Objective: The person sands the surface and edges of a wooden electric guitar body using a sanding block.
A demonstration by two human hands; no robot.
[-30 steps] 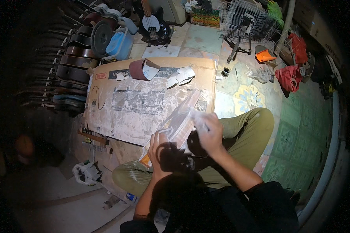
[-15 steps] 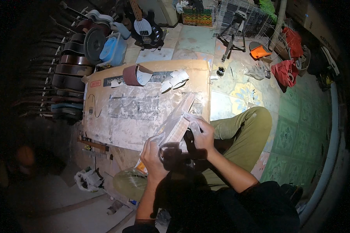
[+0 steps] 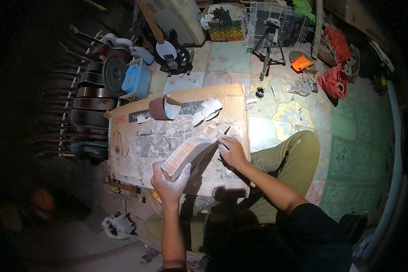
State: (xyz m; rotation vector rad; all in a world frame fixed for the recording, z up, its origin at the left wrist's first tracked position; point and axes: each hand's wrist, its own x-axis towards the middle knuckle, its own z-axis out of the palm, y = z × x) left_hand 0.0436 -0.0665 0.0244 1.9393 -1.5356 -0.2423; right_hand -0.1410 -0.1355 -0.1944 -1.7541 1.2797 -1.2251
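My left hand [image 3: 170, 181], dusted white, is closed around the thick near end of a pale wooden piece [image 3: 186, 153]. The wood is long and tapers toward its far right end, held tilted above a dusty cardboard sheet [image 3: 140, 168]. At that narrow end my right hand [image 3: 232, 152] is closed, its fingers pinching a small pale piece that looks like sandpaper [image 3: 221, 135] against the wood's edge. Its underside is hidden. Farther off on the cardboard lie a curled strip of brown sandpaper [image 3: 157, 109] and torn white pieces [image 3: 207, 111].
A row of guitars [image 3: 91, 104] lines the left, beside a blue tub [image 3: 132, 80]. A black bass guitar [image 3: 170, 53] stands at the back. Across the tiles are a tripod [image 3: 268, 47], a wire cage [image 3: 294, 34], an orange dustpan [image 3: 302, 62] and a red bag [image 3: 334, 82].
The wooden piece has turned, its broad side now tipped up and its thick end swung left. My left hand has moved left with it; my right hand has shifted slightly nearer and right.
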